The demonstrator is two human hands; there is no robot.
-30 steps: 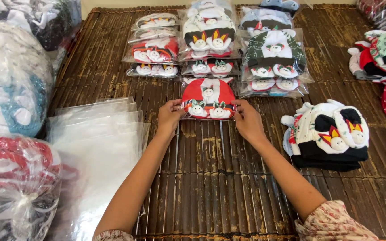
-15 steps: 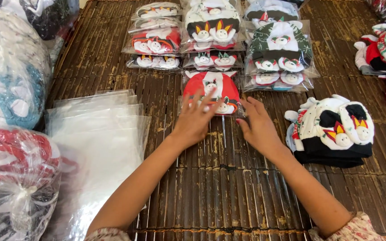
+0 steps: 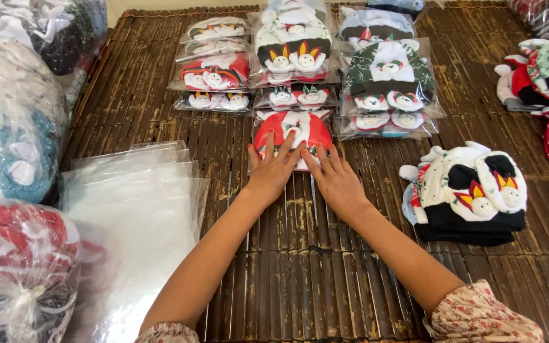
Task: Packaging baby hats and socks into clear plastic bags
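- I see my left hand (image 3: 273, 170) laid flat, fingers spread wide, palm down on the near edge of a clear plastic packet holding a red, white-trimmed plush item (image 3: 292, 131); it presses on the packet and grips nothing.
- My right hand (image 3: 336, 180) lies flat beside it, fingers stretched out and close together, their tips on the packet's lower right corner; it too clasps nothing. The two hands almost touch at the thumbs.
- The red packet sits on the dark brown slatted bamboo mat (image 3: 351, 279), at the near end of the middle column of bagged goods.
- Just behind it I see a small clear packet with white snowman faces (image 3: 297, 96), and behind that a taller packet with a black band and two white faces (image 3: 292, 47).
- To the left, a column of red-and-white packets (image 3: 214, 70) lies apart from the red packet.
- To the right, a packet with a dark green and white plush item (image 3: 389, 73) lies on top of flatter packets.
- Further right, near my right forearm but apart from it, I see an unbagged heap of white, black and red plush items (image 3: 471, 190).
- On my left lies a stack of empty clear plastic bags (image 3: 135, 209), and beyond it big tied sacks of plush goods (image 3: 14, 273).
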